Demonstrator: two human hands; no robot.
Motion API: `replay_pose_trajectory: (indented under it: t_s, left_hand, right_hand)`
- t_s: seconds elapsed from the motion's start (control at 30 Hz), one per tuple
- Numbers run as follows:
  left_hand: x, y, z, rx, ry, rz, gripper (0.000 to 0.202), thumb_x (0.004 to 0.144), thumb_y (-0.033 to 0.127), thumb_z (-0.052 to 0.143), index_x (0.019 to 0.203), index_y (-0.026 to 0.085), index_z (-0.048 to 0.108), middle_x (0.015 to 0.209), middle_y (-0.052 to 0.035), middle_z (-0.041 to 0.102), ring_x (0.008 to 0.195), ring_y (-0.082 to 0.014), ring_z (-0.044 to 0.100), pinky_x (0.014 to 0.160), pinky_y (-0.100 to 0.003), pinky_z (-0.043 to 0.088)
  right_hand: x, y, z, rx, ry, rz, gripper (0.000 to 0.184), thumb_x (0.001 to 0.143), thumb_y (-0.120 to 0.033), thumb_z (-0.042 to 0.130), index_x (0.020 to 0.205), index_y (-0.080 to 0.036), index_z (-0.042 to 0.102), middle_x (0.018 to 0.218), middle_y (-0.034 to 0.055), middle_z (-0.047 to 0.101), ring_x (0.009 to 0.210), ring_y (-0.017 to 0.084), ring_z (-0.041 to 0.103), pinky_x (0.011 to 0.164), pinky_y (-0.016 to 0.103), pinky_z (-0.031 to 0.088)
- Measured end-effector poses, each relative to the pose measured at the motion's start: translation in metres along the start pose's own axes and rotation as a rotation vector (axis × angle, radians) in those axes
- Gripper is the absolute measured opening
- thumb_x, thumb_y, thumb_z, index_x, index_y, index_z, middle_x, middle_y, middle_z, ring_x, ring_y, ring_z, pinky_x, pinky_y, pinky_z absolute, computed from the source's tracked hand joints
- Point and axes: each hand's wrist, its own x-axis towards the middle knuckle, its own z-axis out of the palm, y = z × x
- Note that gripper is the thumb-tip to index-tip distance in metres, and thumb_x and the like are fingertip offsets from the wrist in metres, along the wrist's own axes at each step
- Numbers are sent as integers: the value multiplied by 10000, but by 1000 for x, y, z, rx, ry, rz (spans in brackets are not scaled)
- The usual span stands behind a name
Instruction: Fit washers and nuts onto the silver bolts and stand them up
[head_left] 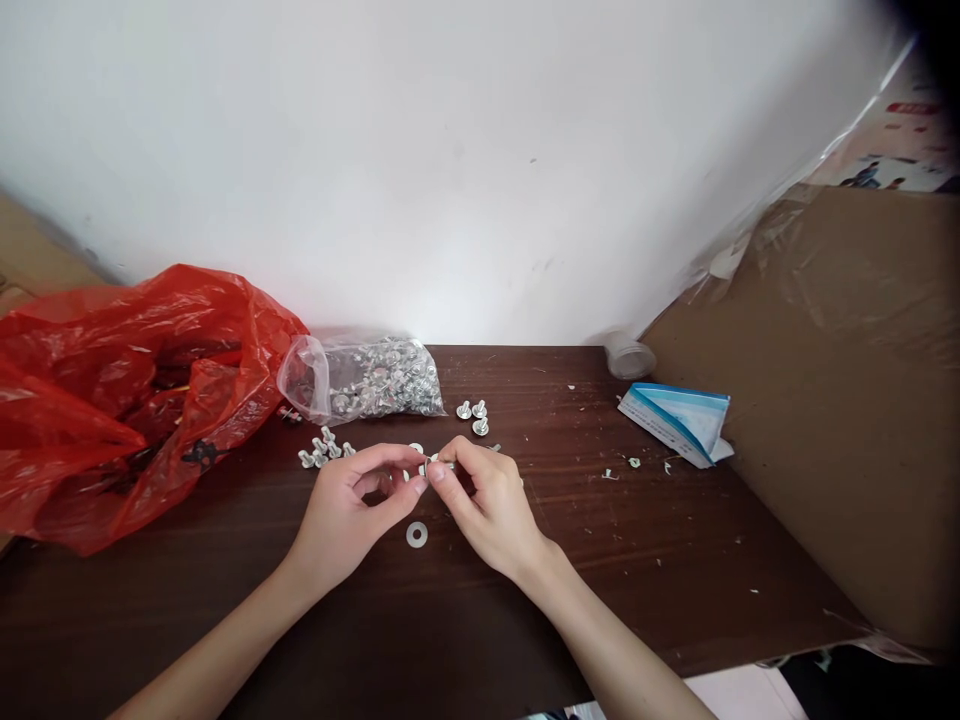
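Observation:
My left hand (346, 512) and my right hand (491, 505) meet over the middle of the table, thumb and fingers pinched together. Between the fingertips is a small metal screw (448, 464), its shank showing at my right fingers. A thin round edge like a washer (428, 466) shows at my left fingertips, largely covered. Just below the hands a flat washer (417, 535) lies on the table, with more washers partly hidden behind the fingers. Left of my left hand stand several screws (324, 446) in a cluster. Beyond my right hand are three screws with washers (480, 426).
A clear plastic bag (390, 378) full of small metal hardware lies against the wall. At the left is a crumpled red plastic bag (150, 390). A blue and white packet (679, 422) and a clear cup (630, 358) lie near the cardboard (840, 400) at right. Scraps dot the dark table (600, 560).

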Motion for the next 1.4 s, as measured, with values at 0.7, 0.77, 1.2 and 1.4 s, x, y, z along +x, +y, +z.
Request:
replay_pose_trajectory:
  t_s: [0.7, 0.77, 1.2, 1.4]
  left_hand:
    - [-1, -1, 1, 24, 0, 120, 162, 773, 227, 646, 900, 136, 690, 805, -46, 631, 654, -102, 551, 588, -190, 482]
    - [-2, -1, 2, 20, 1, 125, 160, 781, 224, 639, 908, 137, 683, 826, -48, 630, 663, -100, 550, 591, -189, 481]
    - [-1, 0, 4, -158, -66, 101, 189, 810, 260, 639, 957, 142, 642, 884, -67, 595, 751, -129, 550, 579, -201, 518]
    - [-1, -1, 3, -219, -85, 127, 210, 795, 252, 662, 976, 146, 649, 939, -75, 589, 803, -139, 567, 653, -231, 545]
  right_hand:
    - [2, 4, -13, 148, -180, 0, 307, 939, -376, 436, 724, -167, 502, 673, -8, 501, 628, 94, 441, 598, 214, 355]
    - [3, 4, -14, 167, -179, 18, 256, 930, -381, 460, 793, -170, 506, 702, -11, 516, 631, 91, 446, 597, 207, 359]
    - [0, 4, -3, 241, -135, 24, 432, 982, -382, 332, 626, -162, 441, 587, -18, 461, 548, 78, 420, 558, 209, 332]
    - [0, 4, -2, 222, -126, 4, 411, 980, -369, 345, 636, -164, 436, 603, -17, 455, 561, 81, 413, 564, 214, 325]
